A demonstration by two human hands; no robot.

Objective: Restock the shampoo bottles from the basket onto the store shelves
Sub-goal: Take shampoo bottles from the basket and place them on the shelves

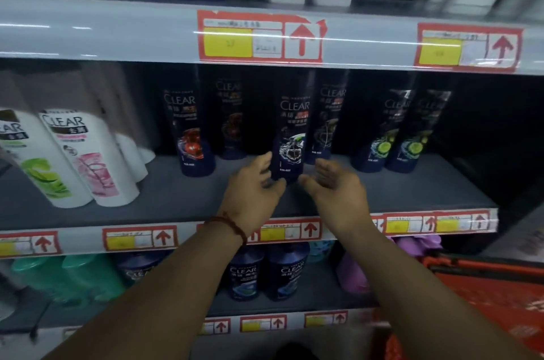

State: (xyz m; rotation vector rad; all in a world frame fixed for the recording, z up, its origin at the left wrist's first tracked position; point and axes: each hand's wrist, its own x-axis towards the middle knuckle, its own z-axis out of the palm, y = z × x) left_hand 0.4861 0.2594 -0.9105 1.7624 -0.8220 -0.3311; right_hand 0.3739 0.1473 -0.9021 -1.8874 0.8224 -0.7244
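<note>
A dark blue Clear shampoo bottle (pixel 291 135) stands upright on the middle shelf (pixel 176 194), in front of a similar bottle. My left hand (pixel 254 186) is at the lower left of its base, fingers loosely spread and blurred, their tips at or just touching the bottle. Just right of the base is my right hand (pixel 332 186), palm turned towards the bottle, fingers relaxed and holding nothing. The red basket (pixel 488 289) sits at the lower right, its contents out of sight.
More dark Clear bottles (pixel 191 130) stand left and right on the same shelf; white ones (pixel 88 153) lean at the far left. Bare shelf lies at the right end (pixel 435 188). The upper shelf edge (pixel 117 32) overhangs. Teal, blue and purple bottles fill the lower shelf (pixel 282 271).
</note>
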